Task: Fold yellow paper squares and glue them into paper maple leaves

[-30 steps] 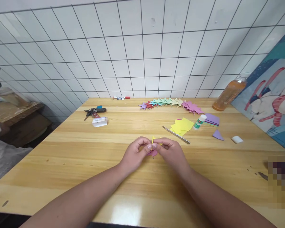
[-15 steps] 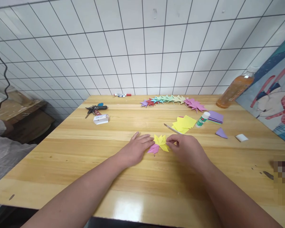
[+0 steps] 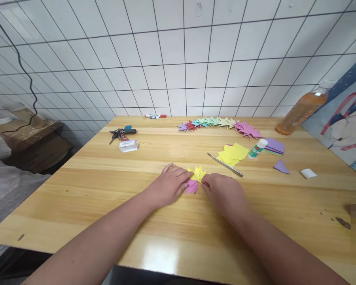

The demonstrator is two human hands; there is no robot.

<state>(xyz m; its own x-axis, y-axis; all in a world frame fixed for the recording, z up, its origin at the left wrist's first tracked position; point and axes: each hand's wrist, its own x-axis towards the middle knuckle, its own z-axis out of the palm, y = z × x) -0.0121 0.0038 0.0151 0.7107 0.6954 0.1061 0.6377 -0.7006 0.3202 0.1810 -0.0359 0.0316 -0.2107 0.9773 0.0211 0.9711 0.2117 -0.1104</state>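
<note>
Yellow folded paper (image 3: 198, 173), pointed, overlapping pink piece (image 3: 192, 186)

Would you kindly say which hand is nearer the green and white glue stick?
Right. The right hand is in front and left of the glue stick; the left hand, farther left.
</note>
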